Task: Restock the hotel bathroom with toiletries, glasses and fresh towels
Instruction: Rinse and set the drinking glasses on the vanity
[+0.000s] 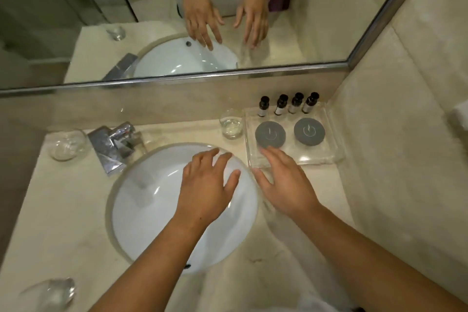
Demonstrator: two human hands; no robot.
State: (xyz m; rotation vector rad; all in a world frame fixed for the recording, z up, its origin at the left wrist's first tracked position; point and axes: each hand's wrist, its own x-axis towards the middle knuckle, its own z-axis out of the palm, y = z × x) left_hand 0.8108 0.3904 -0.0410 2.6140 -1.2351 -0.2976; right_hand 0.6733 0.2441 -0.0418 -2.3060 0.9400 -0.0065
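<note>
Toiletries step, seemingly: left hand and right hand hover spread, empty, near the centre-right tray, which likely needs squaring next.

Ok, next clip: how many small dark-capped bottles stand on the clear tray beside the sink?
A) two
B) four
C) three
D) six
B: four small bottles stand in a row along the back edge of the clear tray, behind two round grey discs.
</note>
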